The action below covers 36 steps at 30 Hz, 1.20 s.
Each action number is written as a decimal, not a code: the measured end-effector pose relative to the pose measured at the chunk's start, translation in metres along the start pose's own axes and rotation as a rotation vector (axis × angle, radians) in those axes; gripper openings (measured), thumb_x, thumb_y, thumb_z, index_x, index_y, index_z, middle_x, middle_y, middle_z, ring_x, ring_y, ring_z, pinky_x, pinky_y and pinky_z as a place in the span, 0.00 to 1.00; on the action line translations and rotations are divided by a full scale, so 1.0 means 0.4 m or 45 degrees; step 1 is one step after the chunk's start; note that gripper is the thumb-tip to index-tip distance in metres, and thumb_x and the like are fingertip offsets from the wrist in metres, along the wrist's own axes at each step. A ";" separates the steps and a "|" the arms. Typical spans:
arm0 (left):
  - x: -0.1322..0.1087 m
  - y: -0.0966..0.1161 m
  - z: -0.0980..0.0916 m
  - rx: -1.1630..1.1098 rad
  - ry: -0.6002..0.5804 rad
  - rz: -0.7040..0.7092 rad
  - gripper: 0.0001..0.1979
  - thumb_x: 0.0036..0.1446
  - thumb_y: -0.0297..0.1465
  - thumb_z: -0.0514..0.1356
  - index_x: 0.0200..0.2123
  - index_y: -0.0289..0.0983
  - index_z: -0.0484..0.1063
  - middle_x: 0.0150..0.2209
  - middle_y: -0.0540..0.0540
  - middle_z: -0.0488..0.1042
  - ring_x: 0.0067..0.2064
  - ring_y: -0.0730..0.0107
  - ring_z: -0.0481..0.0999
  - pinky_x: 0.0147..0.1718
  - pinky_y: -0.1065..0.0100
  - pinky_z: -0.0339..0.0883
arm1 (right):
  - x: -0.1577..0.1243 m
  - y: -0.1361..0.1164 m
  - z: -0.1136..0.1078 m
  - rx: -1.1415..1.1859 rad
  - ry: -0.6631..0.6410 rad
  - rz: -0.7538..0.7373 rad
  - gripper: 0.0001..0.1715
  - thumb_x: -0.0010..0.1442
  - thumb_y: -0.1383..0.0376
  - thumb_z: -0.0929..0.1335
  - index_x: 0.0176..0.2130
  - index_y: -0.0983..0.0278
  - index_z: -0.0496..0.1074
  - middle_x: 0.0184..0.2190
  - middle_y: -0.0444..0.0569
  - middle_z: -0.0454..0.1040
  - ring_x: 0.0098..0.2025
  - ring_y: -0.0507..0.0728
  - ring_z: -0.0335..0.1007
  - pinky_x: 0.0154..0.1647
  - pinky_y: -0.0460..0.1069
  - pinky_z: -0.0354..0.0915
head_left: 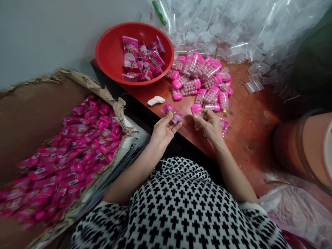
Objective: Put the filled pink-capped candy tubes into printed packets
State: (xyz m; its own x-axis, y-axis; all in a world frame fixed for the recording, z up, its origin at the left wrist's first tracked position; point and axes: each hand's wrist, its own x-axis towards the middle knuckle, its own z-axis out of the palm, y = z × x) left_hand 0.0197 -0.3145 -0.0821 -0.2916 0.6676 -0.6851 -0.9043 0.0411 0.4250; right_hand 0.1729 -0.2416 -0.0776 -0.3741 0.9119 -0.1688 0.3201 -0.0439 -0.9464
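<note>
Between the thumb and fingers of my left hand [165, 129] is a pink printed plastic sleeve [172, 112], above the table's near edge. My right hand [209, 125] grips a small clear jar with a pink cap [196, 109], just right of the sleeve and apart from it. Beyond my right hand lies a heap of similar pink-capped jars [190, 84] filled with small pink balls. Another pink printed sleeve [223, 126] lies on the table, partly hidden behind my right hand. A crumpled white piece [156, 100] rests left of the heap.
A red bowl [109, 52] holds several pink sleeves at the table's back left. At left stands a torn cardboard box [38, 114] full of pink-wrapped jars. Clear plastic containers [207, 24] pile up behind. A bucket-like vessel [303, 145] and plastic bag [295, 207] are on the right.
</note>
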 end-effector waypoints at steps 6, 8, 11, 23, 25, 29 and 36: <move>-0.002 -0.040 0.046 -0.062 -0.053 -0.053 0.06 0.54 0.29 0.67 0.32 0.33 0.73 0.29 0.46 0.79 0.30 0.70 0.81 0.38 0.68 0.76 | -0.150 0.000 0.026 0.500 0.015 0.051 0.22 0.55 0.55 0.72 0.45 0.60 0.66 0.28 0.39 0.74 0.24 0.49 0.73 0.24 0.45 0.73; -0.007 -0.059 0.059 -0.070 -0.112 -0.045 0.06 0.54 0.28 0.68 0.31 0.33 0.73 0.28 0.47 0.79 0.29 0.72 0.80 0.36 0.71 0.75 | -0.157 0.004 0.034 0.517 0.017 0.035 0.21 0.56 0.56 0.72 0.46 0.60 0.66 0.29 0.39 0.74 0.25 0.49 0.73 0.27 0.45 0.75; -0.016 -0.084 0.075 -0.042 -0.191 -0.022 0.08 0.52 0.28 0.69 0.30 0.33 0.72 0.27 0.49 0.78 0.28 0.75 0.78 0.33 0.74 0.73 | -0.150 0.017 0.035 0.537 0.037 0.024 0.21 0.57 0.55 0.72 0.47 0.60 0.66 0.30 0.40 0.75 0.26 0.48 0.73 0.28 0.44 0.75; -0.022 -0.104 0.106 0.295 -0.393 0.132 0.15 0.44 0.34 0.74 0.30 0.35 0.72 0.26 0.51 0.77 0.29 0.74 0.78 0.32 0.74 0.72 | -0.141 0.057 0.011 0.543 0.125 -0.095 0.25 0.58 0.55 0.72 0.51 0.57 0.61 0.36 0.42 0.76 0.28 0.49 0.74 0.30 0.46 0.76; -0.024 -0.105 0.109 0.336 -0.401 0.117 0.16 0.44 0.36 0.74 0.31 0.35 0.72 0.26 0.50 0.77 0.30 0.73 0.79 0.32 0.73 0.72 | -0.140 0.060 0.012 0.498 0.173 -0.125 0.27 0.58 0.56 0.72 0.52 0.56 0.60 0.35 0.42 0.76 0.28 0.50 0.75 0.32 0.48 0.76; -0.022 -0.109 0.111 0.430 -0.414 0.080 0.18 0.42 0.37 0.74 0.28 0.33 0.72 0.26 0.49 0.77 0.28 0.74 0.77 0.31 0.74 0.71 | -0.143 0.059 0.010 0.490 0.188 -0.116 0.27 0.58 0.55 0.71 0.52 0.56 0.58 0.32 0.40 0.76 0.26 0.50 0.75 0.31 0.48 0.75; -0.011 -0.096 0.122 0.528 -0.543 0.070 0.19 0.34 0.35 0.77 0.23 0.30 0.73 0.22 0.48 0.75 0.23 0.75 0.73 0.24 0.73 0.67 | -0.133 0.048 -0.001 0.766 0.084 0.002 0.34 0.54 0.56 0.73 0.52 0.56 0.55 0.29 0.38 0.77 0.24 0.51 0.75 0.26 0.46 0.74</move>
State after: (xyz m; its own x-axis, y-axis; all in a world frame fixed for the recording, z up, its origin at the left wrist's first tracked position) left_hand 0.0710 -0.2827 -0.0664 -0.1055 0.9131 -0.3939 -0.6693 0.2277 0.7072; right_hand 0.1994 -0.2908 -0.0867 -0.3130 0.9342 -0.1711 -0.2348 -0.2506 -0.9392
